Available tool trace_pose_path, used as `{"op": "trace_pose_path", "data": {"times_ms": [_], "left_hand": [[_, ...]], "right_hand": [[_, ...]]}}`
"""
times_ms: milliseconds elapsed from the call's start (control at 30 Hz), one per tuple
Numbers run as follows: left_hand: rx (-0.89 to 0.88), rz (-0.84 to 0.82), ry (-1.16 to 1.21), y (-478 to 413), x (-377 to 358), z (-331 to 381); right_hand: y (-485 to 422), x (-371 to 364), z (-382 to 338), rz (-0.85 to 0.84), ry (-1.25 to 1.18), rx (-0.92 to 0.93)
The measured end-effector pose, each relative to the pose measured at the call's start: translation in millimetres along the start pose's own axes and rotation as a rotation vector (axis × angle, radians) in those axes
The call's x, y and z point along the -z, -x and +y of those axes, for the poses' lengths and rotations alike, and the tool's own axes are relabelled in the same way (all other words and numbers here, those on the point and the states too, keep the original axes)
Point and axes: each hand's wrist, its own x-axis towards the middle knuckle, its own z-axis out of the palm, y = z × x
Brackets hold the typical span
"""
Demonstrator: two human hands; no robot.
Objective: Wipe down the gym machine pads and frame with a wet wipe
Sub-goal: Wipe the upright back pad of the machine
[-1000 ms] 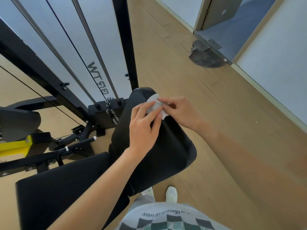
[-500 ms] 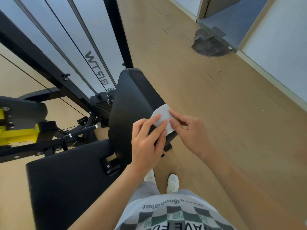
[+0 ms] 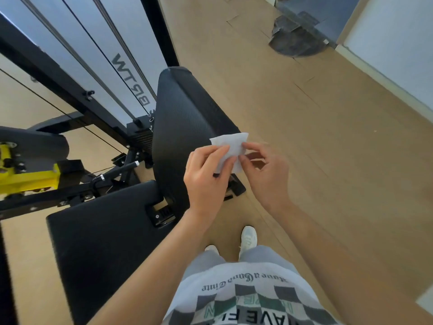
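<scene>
I see the left hand [image 3: 206, 174] and the right hand [image 3: 267, 174] both holding the wet wipe [image 3: 230, 144] up in front of me. The left grip has its fingers laid long on the front of the wipe, and the thumb is hidden behind it. The right grip is a small pinch, thumb and first finger closed on the wipe's right edge, with the other fingers loose.

Half a second ago the wipe was folded smaller under the left fingers. Now it is spread wider, with its top corners showing above both hands. 1 second ago the hands were at the far top end of the back pad [image 3: 185, 118]. Now they are down by its near right edge. I cannot tell if the wipe touches the pad.

The seat pad [image 3: 100, 235] lies near and to the left. The black frame [image 3: 161, 31] stands far behind the pads. 2 white shoes [image 3: 248, 238] stand on the wooden floor [image 3: 316, 141] below the hands.
</scene>
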Motion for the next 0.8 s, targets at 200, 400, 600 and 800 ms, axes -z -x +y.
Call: {"op": "trace_pose_path", "data": {"times_ms": [200,400,600,800], "left_hand": [[-0.106,-0.017,0.049,19,4,-27],[-0.130,-0.064,0.018,42,14,-64],[-0.052,-0.089,-0.041,77,19,-111],[0.139,-0.166,0.018,119,20,-143]], "right_hand": [[17,-25,5,0.160,-0.149,-0.166],[48,-62,27,0.220,-0.200,-0.264],[72,-99,59,0.194,-0.222,-0.343],[94,-135,101,0.152,-0.163,-0.388]]}}
